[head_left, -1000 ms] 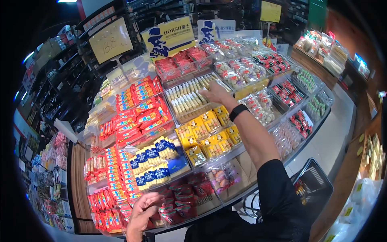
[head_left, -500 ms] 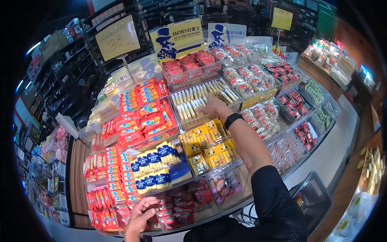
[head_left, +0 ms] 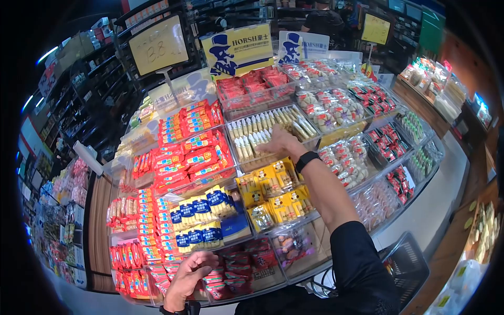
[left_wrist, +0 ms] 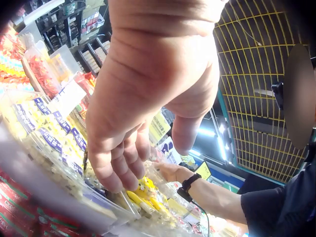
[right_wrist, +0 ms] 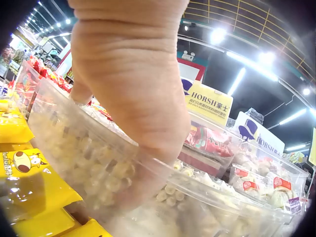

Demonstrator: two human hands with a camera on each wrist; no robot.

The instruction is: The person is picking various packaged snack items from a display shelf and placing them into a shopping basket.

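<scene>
My right hand (head_left: 284, 143) reaches down into a clear bin of slim, stick-shaped wrapped snacks (head_left: 252, 126), laid in rows with white twisted ends. In the right wrist view it passes over the rim of the clear bin (right_wrist: 106, 121), and its fingers blur behind the wall among the snacks' round ends. I cannot tell whether they pinch one. My left hand (head_left: 188, 275) hovers at the near edge of the display, over dark red packets (head_left: 236, 273), its fingers loosely curled with nothing in them. Yellow cow-print packets (head_left: 283, 202) lie just in front of the right wrist.
Neighbouring bins hold red packets (head_left: 197, 152), blue-and-cream packets (head_left: 197, 212) and round wrapped pastries (head_left: 331, 107). Clear dividers rise between them. Brand signs (head_left: 239, 50) stand behind. At the lower right, a dark shopping basket (head_left: 407, 270) sits beside the display.
My right hand stays in the bin of stick snacks and has shifted slightly toward the near side. The left hand barely moves. The view has tilted, so the display sits lower and further right.
</scene>
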